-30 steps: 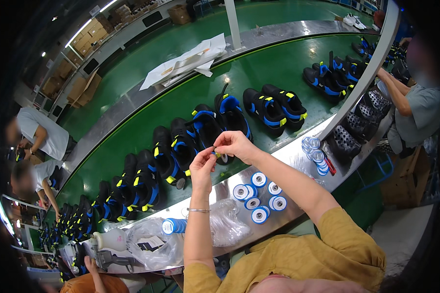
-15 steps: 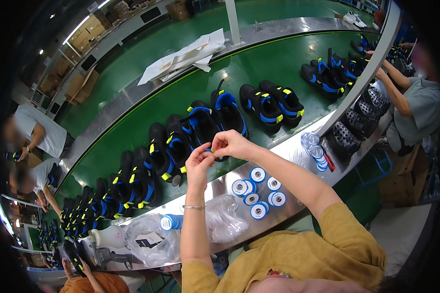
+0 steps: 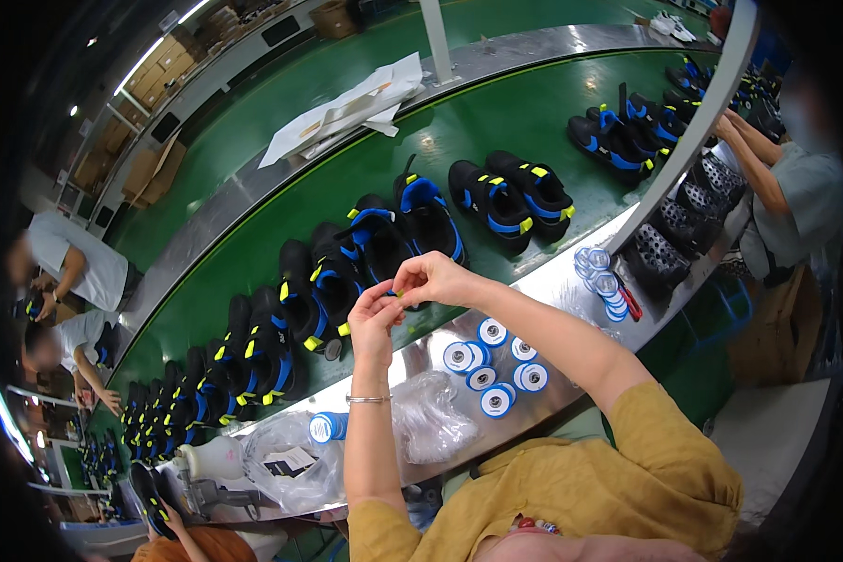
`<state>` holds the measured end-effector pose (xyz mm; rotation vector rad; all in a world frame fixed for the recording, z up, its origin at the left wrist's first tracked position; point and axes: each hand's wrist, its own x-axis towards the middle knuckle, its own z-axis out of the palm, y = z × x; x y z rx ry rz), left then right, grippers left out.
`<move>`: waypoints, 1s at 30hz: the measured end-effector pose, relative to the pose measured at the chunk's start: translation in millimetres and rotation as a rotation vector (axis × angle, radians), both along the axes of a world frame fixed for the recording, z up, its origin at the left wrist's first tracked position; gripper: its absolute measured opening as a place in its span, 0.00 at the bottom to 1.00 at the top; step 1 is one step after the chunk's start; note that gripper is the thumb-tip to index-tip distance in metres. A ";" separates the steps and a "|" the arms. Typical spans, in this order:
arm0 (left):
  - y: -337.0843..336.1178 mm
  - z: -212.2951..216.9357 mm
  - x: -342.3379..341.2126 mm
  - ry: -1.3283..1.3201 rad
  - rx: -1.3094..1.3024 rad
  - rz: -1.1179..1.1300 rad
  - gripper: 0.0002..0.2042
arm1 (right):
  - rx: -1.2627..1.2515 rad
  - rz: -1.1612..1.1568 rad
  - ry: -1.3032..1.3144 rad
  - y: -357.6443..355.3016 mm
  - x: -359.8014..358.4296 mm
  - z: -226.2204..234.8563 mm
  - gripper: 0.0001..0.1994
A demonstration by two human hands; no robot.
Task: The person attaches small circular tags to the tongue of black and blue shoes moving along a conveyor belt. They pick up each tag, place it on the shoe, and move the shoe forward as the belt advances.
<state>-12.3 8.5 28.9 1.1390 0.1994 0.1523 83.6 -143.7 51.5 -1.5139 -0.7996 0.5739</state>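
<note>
Both hands are raised together over the near edge of the green conveyor belt [image 3: 496, 122], above the steel ledge [image 3: 571, 281] that runs along its front. The left hand [image 3: 375, 323] has its fingertips pinched shut, and the right hand [image 3: 436, 278] meets it from the right with thumb and forefinger closed too. Between the 2 pinches sits a small yellow-green piece [image 3: 399, 293], gripped at the point where the fingertips of both hands touch. It is too small to tell its long axis or which way it points; only a speck of it shows past the fingers. A thin bracelet [image 3: 368, 399] circles the left wrist.

Directly beyond the hands, on the belt, stands a black sandal with blue straps [image 3: 428, 217], toe toward the far edge. To its left a row of black sandals with yellow tabs [image 3: 281, 328] runs along the near edge toward the left end. To its right a pair of black sandals [image 3: 508, 195] lies heel toward the ledge.

On the ledge below the hands, 6 blue-and-white thread spools [image 3: 492, 367] stand on end in a loose cluster. Just left of them lies a crumpled clear plastic bag [image 3: 431, 417], and a single blue spool [image 3: 326, 427] lies on its side beyond it. Another group of spools [image 3: 601, 272] stands farther right on the ledge. White sheets [image 3: 347, 108] lie along the far edge of the belt.
</note>
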 end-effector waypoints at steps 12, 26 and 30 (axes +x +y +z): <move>-20.8 4.7 37.2 -0.087 1.710 0.059 0.25 | -0.495 -0.414 -1.124 -31.4 15.5 -10.9 0.13; -158.6 8.8 103.0 -0.107 1.491 -0.085 0.10 | -0.799 -0.737 -1.046 -170.5 82.9 -4.3 0.10; -178.8 12.0 104.5 -0.133 1.521 -0.054 0.11 | -0.860 -0.855 -1.053 -199.3 115.2 -8.7 0.06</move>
